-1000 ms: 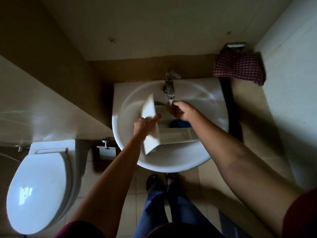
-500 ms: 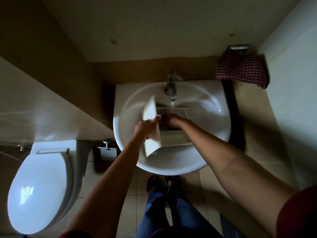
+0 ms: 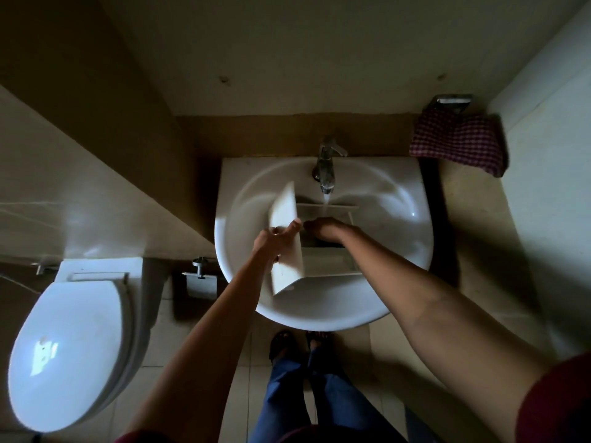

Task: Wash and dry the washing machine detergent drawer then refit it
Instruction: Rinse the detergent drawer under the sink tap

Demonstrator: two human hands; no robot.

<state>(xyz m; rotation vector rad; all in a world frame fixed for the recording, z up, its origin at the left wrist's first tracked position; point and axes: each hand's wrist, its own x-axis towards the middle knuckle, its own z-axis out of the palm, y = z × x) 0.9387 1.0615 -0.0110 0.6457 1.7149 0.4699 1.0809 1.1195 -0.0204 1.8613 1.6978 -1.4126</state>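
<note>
The white detergent drawer (image 3: pixel 323 262) lies in the white basin (image 3: pixel 399 238), its flat front panel standing on the left. My left hand (image 3: pixel 275 243) grips that front panel, thumb over its top edge. My right hand (image 3: pixel 323 228) reaches down into the drawer's middle compartment; its fingers are hidden inside, so what they touch cannot be made out. Water runs from the chrome tap (image 3: pixel 326 167) onto the drawer's far wall.
A red checked towel (image 3: pixel 459 142) hangs on a rail at the right of the basin. A closed white toilet (image 3: pixel 67 350) stands at the lower left, with a paper holder (image 3: pixel 201 281) between it and the basin. My feet stand on the tiled floor below the basin.
My right hand came down from under the tap's stream into the drawer's middle compartment, covering the dark blue part seen earlier. My left hand kept its hold on the front panel.
</note>
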